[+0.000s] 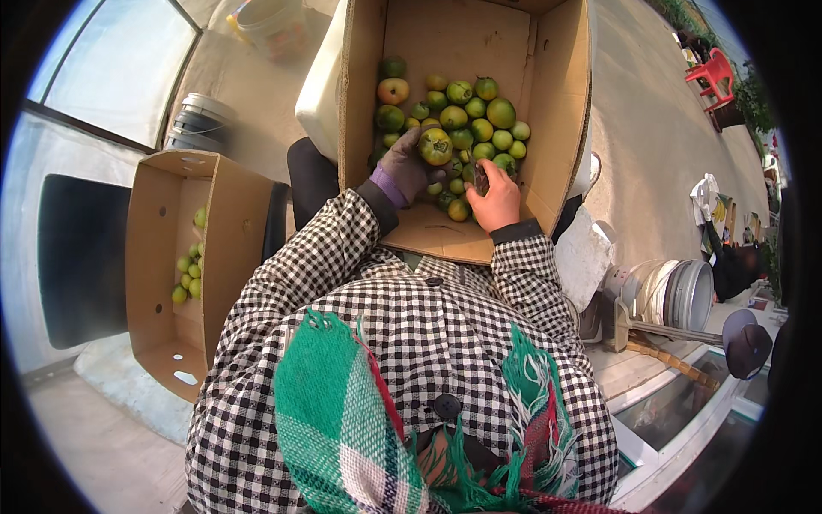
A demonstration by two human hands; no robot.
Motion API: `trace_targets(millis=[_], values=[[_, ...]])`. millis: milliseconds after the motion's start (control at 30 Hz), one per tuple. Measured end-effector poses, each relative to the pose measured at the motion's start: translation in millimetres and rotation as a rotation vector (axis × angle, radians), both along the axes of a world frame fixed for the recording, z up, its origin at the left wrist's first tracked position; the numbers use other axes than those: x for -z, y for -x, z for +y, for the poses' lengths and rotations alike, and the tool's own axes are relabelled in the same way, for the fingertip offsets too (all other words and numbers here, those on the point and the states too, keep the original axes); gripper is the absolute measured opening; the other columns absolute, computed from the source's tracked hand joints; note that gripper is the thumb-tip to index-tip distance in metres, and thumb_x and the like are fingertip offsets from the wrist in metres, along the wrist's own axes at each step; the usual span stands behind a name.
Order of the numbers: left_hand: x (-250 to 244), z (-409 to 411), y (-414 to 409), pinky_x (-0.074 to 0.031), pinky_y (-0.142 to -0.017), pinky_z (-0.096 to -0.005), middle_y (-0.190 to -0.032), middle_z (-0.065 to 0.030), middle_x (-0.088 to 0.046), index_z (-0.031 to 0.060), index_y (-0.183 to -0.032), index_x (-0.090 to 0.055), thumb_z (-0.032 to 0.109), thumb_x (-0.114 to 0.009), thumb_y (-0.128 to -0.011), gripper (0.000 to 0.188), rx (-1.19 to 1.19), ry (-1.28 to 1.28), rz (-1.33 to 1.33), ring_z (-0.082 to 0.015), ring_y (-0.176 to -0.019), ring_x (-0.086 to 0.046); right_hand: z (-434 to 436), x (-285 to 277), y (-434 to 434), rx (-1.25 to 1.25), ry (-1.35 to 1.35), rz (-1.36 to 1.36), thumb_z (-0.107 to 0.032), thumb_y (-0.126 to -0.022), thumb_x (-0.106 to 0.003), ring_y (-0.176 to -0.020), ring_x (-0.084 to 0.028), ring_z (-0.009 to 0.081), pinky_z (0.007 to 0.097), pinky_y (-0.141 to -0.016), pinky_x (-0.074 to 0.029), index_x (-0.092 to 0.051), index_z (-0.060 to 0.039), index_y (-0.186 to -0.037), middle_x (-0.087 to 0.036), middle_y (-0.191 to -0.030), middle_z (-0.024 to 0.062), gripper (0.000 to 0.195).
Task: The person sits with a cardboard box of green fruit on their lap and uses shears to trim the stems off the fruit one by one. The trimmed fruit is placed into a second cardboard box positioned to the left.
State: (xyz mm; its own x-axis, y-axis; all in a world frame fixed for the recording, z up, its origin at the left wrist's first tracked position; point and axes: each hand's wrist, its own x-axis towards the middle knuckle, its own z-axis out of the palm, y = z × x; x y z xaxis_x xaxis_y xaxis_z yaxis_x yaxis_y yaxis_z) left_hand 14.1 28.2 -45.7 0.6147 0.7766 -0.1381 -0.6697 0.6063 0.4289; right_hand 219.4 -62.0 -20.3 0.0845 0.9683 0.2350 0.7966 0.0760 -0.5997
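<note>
A cardboard box (459, 38) stands before me with several green tomatoes (501, 114) piled in its near half; one at the left is pinkish (393, 91). My left hand (409, 166), in a dark glove with a purple cuff, holds a large green tomato (435, 147) above the pile, stem scar up. My right hand (494, 196) is bare, its thumb and fingertips pinched on a small dark object (480, 177) just right of that tomato; what it is I cannot tell.
At the left stands a second cardboard box (241, 238) with small green tomatoes (186, 278). Behind it are stacked buckets (199, 122) and a translucent tub (270, 26). On the right lie more buckets (687, 292), a white block (583, 257) and a dark cap (747, 344); a red chair (713, 77) stands farther off.
</note>
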Motion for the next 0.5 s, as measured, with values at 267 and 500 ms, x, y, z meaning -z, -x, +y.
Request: trace_targets(millis=[267,500], values=[[2,-6,-9,-0.052,-0.096,-0.0460,-0.128,-0.0075,-0.061,0.0152,-0.135,-0.056,0.037,-0.059,-0.102,0.039,-0.061,-0.047,0.249,-0.0254,-0.120,-0.060,-2,6,5,-0.076,-0.097,-0.136,-0.017,-0.077,-0.081,-0.088,-0.067,0.0362,0.0467,-0.077,-0.055,-0.063,-0.0089,-0.122,-0.067,-0.094,0.0147,0.050],[8,-3,-16,-0.057,-0.093,-0.0499,-0.129,-0.0098,-0.058,0.0107,-0.133,-0.053,0.034,-0.057,-0.103,0.038,-0.131,0.055,0.310,-0.0267,-0.114,-0.062,-4,4,7,-0.112,-0.154,-0.283,-0.017,-0.071,-0.086,-0.083,-0.068,0.0346,0.0457,-0.073,-0.055,-0.064,-0.0101,-0.123,-0.066,-0.087,0.0133,0.057]])
